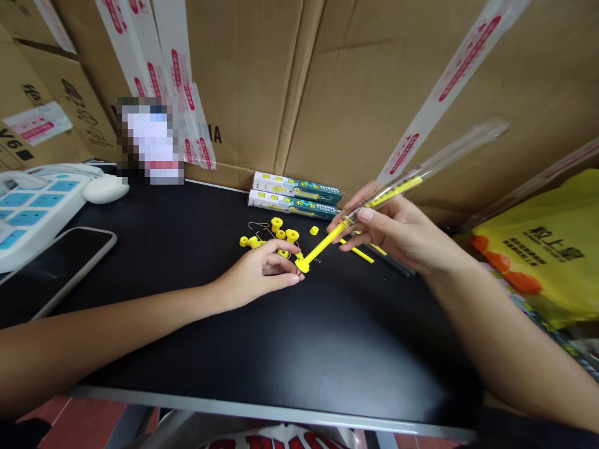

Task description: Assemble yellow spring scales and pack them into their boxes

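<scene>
My right hand [381, 221] grips a clear plastic tube [461, 146], thumb on top, tilted up to the right. A yellow rod [322, 245] runs partly inside the tube and sticks out of its lower end, ending in a round yellow cap [302, 265]. My left hand [264, 271] is closed at this cap, with thumb and fingertips pinched around its end; a thin wire seems to show there. Behind the left fingers lie several yellow plugs [277, 224] and wire hooks [257, 224]. More yellow strips [358, 251] and clear tubes [397, 267] rest beneath my right hand.
Two slim printed boxes [292, 202] lie at the back against a large cardboard box [243, 81]. On the left are a phone [60, 268], a power strip [32, 215] and a white mouse-like object [107, 188]. A yellow bag [538, 249] stands at the right.
</scene>
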A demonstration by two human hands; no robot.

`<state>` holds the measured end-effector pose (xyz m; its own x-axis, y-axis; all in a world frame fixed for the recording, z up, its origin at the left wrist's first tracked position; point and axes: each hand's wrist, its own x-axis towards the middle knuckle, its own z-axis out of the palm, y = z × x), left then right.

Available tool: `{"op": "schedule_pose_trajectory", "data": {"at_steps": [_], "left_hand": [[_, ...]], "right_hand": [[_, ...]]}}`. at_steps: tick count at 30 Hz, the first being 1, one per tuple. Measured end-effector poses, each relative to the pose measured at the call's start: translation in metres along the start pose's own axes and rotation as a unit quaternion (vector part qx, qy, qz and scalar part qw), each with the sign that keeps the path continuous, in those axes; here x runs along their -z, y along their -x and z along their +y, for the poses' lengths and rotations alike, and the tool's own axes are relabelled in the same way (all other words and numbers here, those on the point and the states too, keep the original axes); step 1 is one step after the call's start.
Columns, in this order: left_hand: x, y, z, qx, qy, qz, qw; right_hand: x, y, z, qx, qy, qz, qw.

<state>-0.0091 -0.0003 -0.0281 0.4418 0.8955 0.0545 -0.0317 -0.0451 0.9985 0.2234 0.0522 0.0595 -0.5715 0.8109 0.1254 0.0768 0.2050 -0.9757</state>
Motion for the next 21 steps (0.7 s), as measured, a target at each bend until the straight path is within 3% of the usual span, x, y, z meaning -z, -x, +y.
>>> {"op": "schedule_pose_trajectory", "data": {"at_steps": [7,21], "left_hand": [[0.0,0.001,-0.001,-0.022,-0.086,0.061,0.994],[-0.003,-0.003,-0.003,0.044,0.026,-0.003,0.999]], "right_hand": [[-0.01,0.006,-0.001,0.009,0.025,0.003,1.0],[-0.004,0.005,-0.007,0.005,0.021,-0.009,1.0]]}}
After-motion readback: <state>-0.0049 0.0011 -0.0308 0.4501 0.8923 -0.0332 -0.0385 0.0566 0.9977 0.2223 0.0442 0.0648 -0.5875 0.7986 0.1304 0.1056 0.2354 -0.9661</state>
